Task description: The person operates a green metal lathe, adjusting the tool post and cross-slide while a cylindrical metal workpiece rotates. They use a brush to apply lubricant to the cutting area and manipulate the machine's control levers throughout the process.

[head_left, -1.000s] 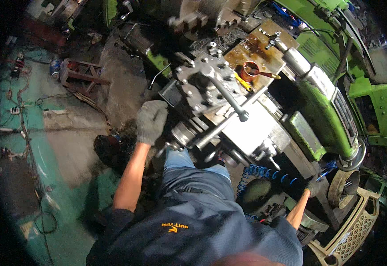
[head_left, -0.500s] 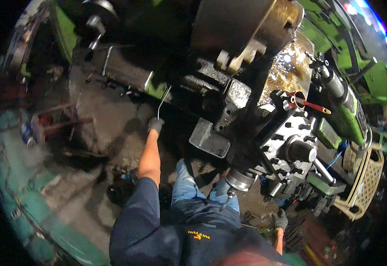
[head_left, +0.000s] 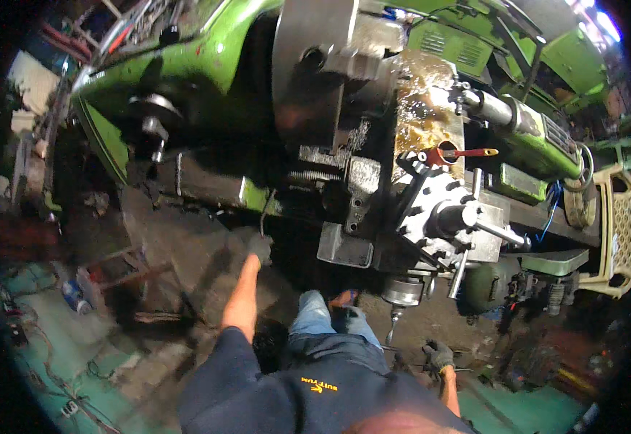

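Note:
My left hand (head_left: 259, 246), in a dark grey glove, is closed round the lower end of a thin bent metal rod (head_left: 267, 211). The rod's upper end reaches the green-edged front of a lathe (head_left: 254, 194). Out to the right hangs my gloved right hand (head_left: 438, 356), low beside my body, its fingers loosely apart with nothing visible in them. Between my body and that hand is a round metal handwheel (head_left: 402, 291) with a crank handle (head_left: 394, 325). Blur softens the left fingers.
A large chuck (head_left: 308, 79) stands ahead, beside an oily, wet tray surface (head_left: 428, 94). The square tool post (head_left: 438, 217) carries several bolts and a long lever (head_left: 502, 233). A red-handled brush (head_left: 475, 152) rests behind it. At right is a beige plastic grate (head_left: 619, 224); at left, a can (head_left: 75, 296).
The view has shifted, bringing more of the machine's green left end into sight. My left hand still grips the rod. The right hand has come up slightly, its fingers more spread.

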Available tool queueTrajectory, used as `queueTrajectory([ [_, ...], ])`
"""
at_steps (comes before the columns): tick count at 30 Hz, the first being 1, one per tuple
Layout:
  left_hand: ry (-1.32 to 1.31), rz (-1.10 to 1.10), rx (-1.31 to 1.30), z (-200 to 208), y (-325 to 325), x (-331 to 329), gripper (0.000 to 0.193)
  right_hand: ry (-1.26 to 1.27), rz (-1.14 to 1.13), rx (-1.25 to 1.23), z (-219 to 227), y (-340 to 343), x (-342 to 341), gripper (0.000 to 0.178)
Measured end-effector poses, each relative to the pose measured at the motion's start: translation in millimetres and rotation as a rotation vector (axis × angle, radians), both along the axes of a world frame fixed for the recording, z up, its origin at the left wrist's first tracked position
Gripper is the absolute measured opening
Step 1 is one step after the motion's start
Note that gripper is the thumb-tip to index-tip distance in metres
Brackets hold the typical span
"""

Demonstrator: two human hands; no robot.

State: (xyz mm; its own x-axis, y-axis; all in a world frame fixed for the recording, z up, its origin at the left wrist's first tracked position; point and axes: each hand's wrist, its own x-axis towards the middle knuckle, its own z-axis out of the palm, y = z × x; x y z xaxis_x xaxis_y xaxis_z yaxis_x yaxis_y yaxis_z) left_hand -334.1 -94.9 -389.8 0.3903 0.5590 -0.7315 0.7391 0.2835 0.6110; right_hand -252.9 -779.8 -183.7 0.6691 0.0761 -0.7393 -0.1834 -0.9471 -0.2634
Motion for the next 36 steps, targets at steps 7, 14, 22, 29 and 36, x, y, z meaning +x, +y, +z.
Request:
queueTrajectory([
  [7, 0.127, 0.036, 0.193, 30.1, -32.9, -19.0, 0.022, -0.316, -0.222, 0.163, -6.4, -23.7, -4.5, 0.033],
  [14, 0.3, -1.315, 0.263, 78.2, -46.6, -64.2, 0.045, -0.863, -0.497, 0.486, 85.6, 25.1, 77.7, 0.021],
  [22, -0.707, -0.272, 1.486, 398.6, 111.0, 122.6, 0.036, -1.361, -0.356, 0.862, 264.8, 244.0, 124.0, 0.03],
  [29, -1.157, -0.647, 1.537, 504.3, 223.1, 207.2, 0.013, -1.271, 0.073, 0.947, 275.5, 468.2, 145.6, 0.053],
  [36, -0.864, -0.488, 1.402, 496.3, 296.3, 138.2, 0.032, -1.527, 0.155, 0.808, 253.2, 585.0, 200.1, 0.063],
])
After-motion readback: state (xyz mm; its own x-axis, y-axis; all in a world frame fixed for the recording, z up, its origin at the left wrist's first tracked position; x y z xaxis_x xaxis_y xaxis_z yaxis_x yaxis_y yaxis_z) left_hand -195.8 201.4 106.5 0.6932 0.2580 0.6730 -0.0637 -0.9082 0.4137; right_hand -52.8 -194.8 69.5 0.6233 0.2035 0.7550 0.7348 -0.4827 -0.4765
